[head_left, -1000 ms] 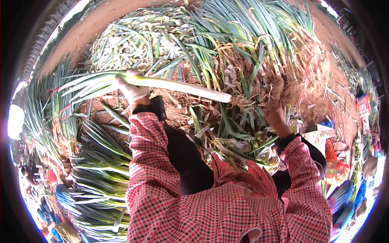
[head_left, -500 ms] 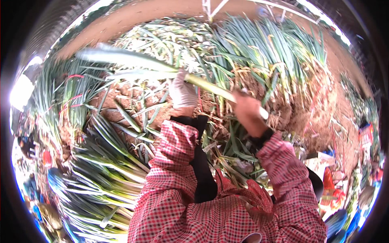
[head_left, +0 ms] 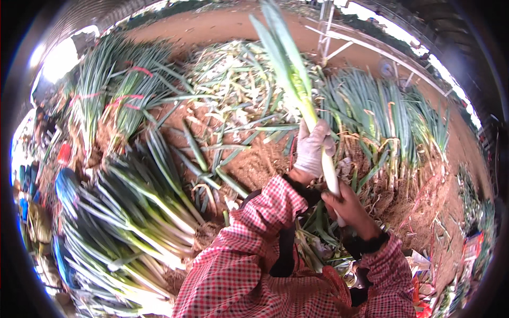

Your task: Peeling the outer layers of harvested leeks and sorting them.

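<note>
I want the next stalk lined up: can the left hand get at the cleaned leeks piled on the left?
Probably not right now: the left hand, gloved, is closed round the leek that the right hand also grips. The pile of cleaned leeks lies uncovered beside the left sleeve.

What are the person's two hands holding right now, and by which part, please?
One green onion: the gloved left hand grips mid-stalk, where green turns white; the bare right hand grips its white lower end.

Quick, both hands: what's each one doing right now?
Left hand: gloved, closed around the upper stalk of the leek.
Right hand: bare, closed around the leek's white lower end.
</note>
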{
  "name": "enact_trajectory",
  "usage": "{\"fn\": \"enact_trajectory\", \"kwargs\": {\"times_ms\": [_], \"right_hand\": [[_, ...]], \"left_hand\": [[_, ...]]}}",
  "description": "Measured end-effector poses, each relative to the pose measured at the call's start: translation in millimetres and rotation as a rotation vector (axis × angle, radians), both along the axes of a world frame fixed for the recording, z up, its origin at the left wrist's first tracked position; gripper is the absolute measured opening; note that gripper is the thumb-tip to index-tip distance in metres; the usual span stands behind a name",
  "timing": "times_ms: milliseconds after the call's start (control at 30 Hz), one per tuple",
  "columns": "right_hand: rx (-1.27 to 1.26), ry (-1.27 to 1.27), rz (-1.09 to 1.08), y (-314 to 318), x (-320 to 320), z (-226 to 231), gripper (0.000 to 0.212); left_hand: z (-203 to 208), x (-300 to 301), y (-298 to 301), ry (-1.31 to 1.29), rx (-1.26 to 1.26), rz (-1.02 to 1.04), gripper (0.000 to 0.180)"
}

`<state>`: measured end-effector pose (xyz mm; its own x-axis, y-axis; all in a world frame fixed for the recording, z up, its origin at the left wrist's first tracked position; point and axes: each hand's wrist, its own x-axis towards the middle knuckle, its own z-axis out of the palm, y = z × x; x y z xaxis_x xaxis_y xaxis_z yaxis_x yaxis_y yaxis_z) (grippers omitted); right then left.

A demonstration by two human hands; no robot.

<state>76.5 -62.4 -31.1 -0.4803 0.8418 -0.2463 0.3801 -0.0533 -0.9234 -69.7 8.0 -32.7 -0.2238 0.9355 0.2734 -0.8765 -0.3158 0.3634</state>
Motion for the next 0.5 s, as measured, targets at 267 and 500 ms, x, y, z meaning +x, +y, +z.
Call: {"fn": "enact_trajectory", "kwargs": {"times_ms": [267, 500], "right_hand": [[0.191, -0.232, 0.014, -99, 71, -62, 0.01], [0.96, -0.612, 0.65, -97, 166, -148, 0.011]], "left_hand": [[23, -25, -17, -0.217, 0.057, 0.013, 0.017], [75, -136, -71, -0.109, 0.176, 0.26, 0.015]]}}
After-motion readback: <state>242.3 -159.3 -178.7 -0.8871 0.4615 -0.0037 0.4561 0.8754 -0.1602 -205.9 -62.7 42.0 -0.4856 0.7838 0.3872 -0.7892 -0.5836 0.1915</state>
